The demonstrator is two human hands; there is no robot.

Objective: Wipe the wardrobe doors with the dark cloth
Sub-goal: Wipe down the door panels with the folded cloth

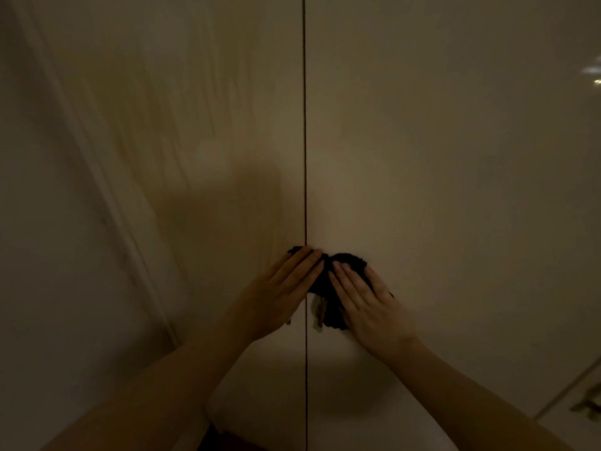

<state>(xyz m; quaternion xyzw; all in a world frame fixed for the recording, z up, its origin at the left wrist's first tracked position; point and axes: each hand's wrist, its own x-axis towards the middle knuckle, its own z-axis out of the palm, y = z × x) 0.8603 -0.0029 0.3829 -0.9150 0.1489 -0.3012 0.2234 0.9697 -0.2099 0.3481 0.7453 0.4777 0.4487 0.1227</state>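
Observation:
Two pale, glossy wardrobe doors fill the view, the left door (195,125) and the right door (455,157), split by a thin dark vertical seam (305,125). A dark cloth (330,307) is pressed flat against them low in the middle, straddling the seam. My left hand (283,291) lies with flat fingers on the cloth's left part. My right hand (364,301) lies flat on its right part, fingers pointing up and left. Most of the cloth is hidden under both palms. The light is dim.
A raised door frame or moulding (107,190) runs diagonally down the left side. At the lower right edge a further panel edge and a metal handle (588,406) show. A light reflection (592,71) glints at the upper right.

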